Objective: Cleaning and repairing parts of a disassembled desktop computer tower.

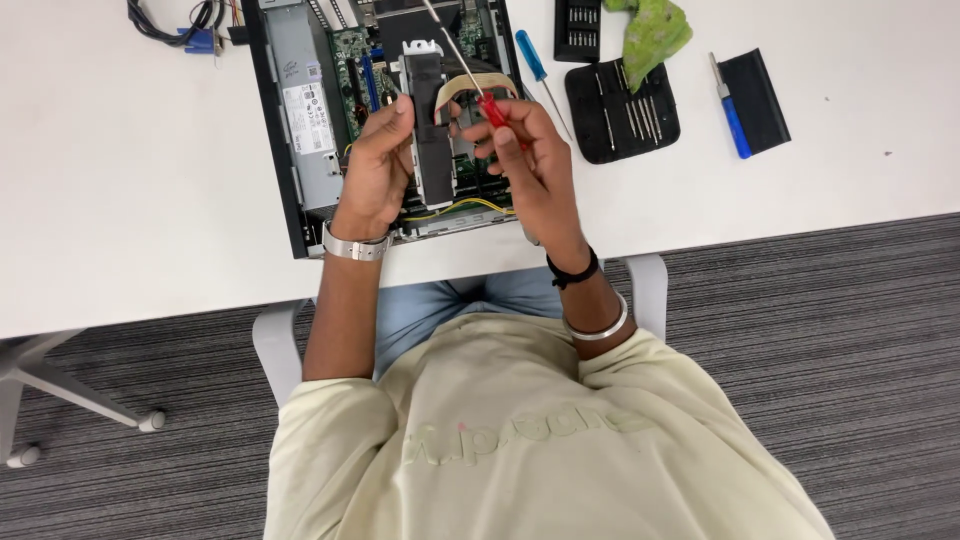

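Note:
An opened desktop computer case lies on the white table, its green circuit board and cables exposed. My left hand grips a black and silver metal bracket standing inside the case. My right hand holds a red-handled screwdriver, whose long metal shaft points up and away over the case. Both hands sit close together above the case's near half. A silver watch is on my left wrist, a black band and a silver bangle on my right.
A blue-handled screwdriver lies right of the case. Beyond it are a black pouch of small drivers, a black bit holder, a green cloth, another blue tool by a black sleeve. Cables lie far left.

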